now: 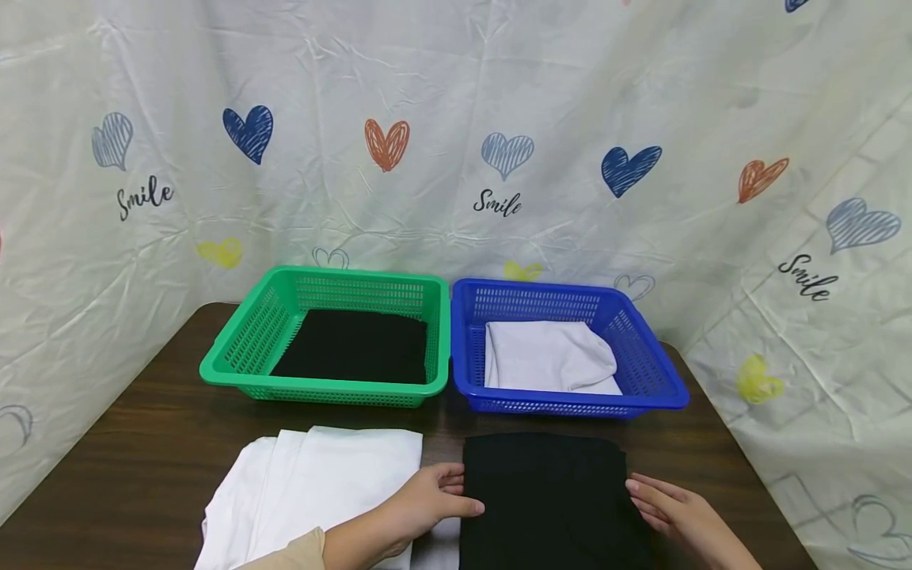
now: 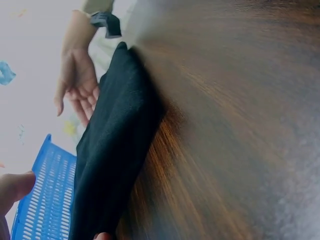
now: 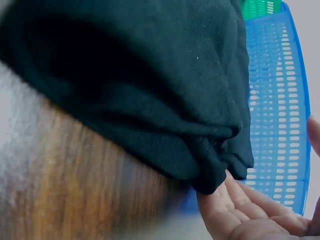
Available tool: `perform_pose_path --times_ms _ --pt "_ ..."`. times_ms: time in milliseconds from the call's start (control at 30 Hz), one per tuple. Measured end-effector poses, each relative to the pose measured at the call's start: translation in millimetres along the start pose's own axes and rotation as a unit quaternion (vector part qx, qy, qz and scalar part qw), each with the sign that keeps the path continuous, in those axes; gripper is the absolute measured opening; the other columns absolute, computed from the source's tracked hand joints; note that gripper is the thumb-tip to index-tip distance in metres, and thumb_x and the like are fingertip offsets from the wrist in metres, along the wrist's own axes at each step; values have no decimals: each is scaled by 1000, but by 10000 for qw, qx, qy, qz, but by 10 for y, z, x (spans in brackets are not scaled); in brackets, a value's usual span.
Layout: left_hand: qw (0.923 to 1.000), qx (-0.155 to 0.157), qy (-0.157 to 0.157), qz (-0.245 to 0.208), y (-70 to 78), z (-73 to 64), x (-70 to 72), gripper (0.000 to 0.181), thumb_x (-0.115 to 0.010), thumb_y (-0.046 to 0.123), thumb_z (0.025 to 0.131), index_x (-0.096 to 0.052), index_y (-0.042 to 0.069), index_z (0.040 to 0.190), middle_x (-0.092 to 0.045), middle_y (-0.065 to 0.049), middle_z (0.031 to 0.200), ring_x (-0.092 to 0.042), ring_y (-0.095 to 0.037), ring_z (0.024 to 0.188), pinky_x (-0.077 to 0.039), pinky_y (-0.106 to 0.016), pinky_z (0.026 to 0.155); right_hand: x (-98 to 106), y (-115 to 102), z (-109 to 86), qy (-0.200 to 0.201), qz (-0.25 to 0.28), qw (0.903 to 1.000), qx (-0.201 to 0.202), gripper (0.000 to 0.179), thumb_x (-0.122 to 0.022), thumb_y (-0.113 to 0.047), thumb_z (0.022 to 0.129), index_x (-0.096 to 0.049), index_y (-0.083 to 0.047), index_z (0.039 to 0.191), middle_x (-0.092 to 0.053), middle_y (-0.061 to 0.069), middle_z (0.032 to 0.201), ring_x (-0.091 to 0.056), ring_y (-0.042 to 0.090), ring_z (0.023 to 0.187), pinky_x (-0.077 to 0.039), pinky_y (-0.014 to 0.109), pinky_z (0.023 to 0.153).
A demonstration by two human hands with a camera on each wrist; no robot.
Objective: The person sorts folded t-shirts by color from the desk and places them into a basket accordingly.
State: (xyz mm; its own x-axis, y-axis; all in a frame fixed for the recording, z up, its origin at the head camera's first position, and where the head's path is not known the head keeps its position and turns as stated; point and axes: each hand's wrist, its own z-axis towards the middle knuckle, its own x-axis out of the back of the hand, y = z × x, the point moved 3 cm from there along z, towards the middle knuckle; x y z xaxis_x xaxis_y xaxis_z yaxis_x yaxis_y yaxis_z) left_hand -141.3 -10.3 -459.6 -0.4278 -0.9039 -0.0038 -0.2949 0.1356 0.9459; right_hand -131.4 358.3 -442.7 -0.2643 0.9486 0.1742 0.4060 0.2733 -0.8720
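A folded black cloth [image 1: 545,499] lies on the table in front of the blue basket. At its left edge is my left hand [image 1: 436,503], fingers beside the fold and thumb held over the cloth without pinching it. My right hand [image 1: 673,507] is at the opposite edge, its fingers extended. In the right wrist view, those fingers [image 3: 255,205] touch the bunched corner of the black cloth [image 3: 200,100], while the thumb stands apart. Folded white cloths [image 1: 321,483] lie to the left, partly hidden by my left forearm.
Behind, a green basket [image 1: 328,388] holds a folded black cloth [image 1: 356,344]. Beside it a blue basket [image 1: 570,402] holds a folded white cloth [image 1: 549,356]. A patterned curtain [image 1: 442,79] hangs behind the dark wooden table [image 1: 128,467].
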Motion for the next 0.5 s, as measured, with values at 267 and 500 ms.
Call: perform_pose_path --times_ms 267,500 --pt "9999 84 28 -80 48 9 -33 68 -73 11 85 -43 -19 137 -52 -36 136 -51 -46 130 -43 -56 109 -89 -56 -11 596 -510 9966 -246 72 -50 -34 105 -29 24 142 -41 35 148 -60 24 124 -56 31 95" --pt "9999 123 -5 -54 66 52 -10 66 -73 9 84 -44 -20 136 -53 -36 136 -49 -46 132 -41 -57 110 -70 -73 48 337 -707 9942 -742 81 -51 -41 103 -27 25 142 -34 39 150 -40 52 137 -47 52 106"
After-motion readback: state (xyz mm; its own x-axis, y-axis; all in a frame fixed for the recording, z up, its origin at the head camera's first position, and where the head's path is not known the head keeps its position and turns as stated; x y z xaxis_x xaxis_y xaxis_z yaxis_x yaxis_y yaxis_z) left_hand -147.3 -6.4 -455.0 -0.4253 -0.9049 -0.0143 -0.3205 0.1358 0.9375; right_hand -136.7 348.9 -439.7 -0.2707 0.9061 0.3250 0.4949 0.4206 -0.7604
